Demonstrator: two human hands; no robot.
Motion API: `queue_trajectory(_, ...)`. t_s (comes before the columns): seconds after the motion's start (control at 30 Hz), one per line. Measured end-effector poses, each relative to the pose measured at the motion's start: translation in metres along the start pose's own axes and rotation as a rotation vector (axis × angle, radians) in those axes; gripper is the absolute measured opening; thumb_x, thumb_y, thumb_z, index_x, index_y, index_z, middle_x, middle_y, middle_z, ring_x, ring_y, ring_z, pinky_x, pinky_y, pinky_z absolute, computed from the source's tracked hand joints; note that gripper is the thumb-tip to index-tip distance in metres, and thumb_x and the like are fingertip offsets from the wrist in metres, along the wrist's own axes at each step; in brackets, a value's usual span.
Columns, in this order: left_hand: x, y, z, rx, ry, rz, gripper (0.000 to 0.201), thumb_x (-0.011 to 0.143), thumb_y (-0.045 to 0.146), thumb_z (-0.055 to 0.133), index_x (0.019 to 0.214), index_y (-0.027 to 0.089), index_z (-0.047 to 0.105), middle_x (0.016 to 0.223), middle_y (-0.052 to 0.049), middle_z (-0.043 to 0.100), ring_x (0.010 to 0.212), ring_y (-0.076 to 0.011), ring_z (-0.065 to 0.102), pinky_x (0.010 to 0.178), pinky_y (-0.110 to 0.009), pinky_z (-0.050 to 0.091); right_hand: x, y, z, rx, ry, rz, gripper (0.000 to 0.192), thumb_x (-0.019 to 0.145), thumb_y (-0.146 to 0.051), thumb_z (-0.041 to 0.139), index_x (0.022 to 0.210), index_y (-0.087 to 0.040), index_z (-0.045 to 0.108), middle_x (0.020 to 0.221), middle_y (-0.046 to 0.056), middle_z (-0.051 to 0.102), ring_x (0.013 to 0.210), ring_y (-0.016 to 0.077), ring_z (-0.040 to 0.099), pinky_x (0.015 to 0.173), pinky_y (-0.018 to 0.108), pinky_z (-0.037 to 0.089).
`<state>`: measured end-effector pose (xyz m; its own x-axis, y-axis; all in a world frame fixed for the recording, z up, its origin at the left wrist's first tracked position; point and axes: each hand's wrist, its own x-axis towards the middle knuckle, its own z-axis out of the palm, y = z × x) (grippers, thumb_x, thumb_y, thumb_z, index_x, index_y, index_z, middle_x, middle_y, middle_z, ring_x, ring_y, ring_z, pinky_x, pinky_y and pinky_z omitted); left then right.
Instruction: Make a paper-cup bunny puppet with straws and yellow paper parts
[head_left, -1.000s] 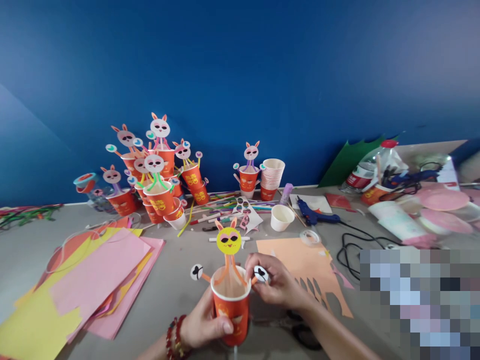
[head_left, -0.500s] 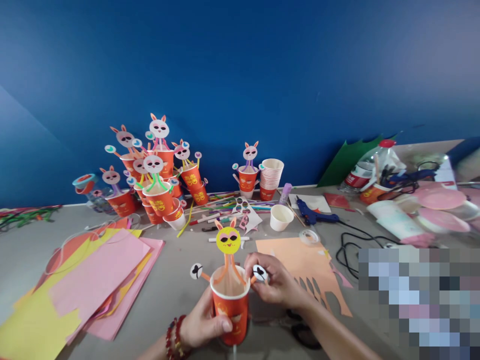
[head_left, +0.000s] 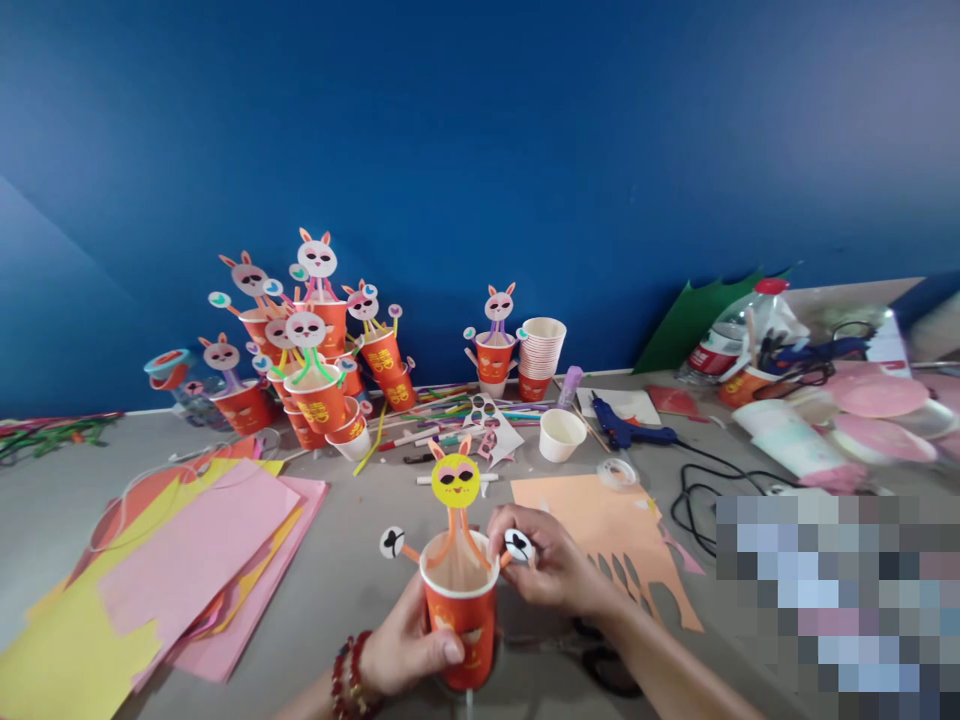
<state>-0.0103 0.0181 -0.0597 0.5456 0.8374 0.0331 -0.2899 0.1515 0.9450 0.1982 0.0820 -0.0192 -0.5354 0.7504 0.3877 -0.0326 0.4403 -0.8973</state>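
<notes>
Wrapped round a red paper cup (head_left: 463, 625), my left hand (head_left: 416, 645) keeps it upright above the table, its thumb across the front. A yellow paper rabbit face (head_left: 455, 480) rises from the cup on orange pipe cleaners (head_left: 459, 530). To the left, a white paper disc (head_left: 392, 542) with a black mark sticks out on an orange arm. My right hand (head_left: 544, 560) pinches the other orange arm at the cup's right rim, beside its white disc (head_left: 518, 546) with a black heart. A thin white stick (head_left: 469, 703) shows below the cup.
Several red cups with white rabbit faces (head_left: 306, 328) stand back left. A cup stack (head_left: 543, 350), a white cup (head_left: 562, 436) and a blue glue gun (head_left: 626, 428) lie behind. Coloured paper (head_left: 202, 550) is left; orange paper (head_left: 581, 510) and scissors (head_left: 600, 655) are right.
</notes>
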Motion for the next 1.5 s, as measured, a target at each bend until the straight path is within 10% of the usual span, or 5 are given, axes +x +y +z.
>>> queue_trajectory(1.5, 0.0038, -0.0015, 0.0052, -0.169, 0.014, 0.056, 0.076, 0.076, 0.052, 0.073, 0.137, 0.017, 0.045, 0.097, -0.014, 0.07, 0.081, -0.0275, 0.069, 0.076, -0.042, 0.054, 0.0016, -0.0005, -0.0005, 0.021, 0.023, 0.007, 0.007, 0.077, -0.014, 0.06, 0.082, -0.018, 0.062, 0.072, -0.001, 0.059, 0.063, 0.012, 0.052, 0.06, 0.022, 0.042)
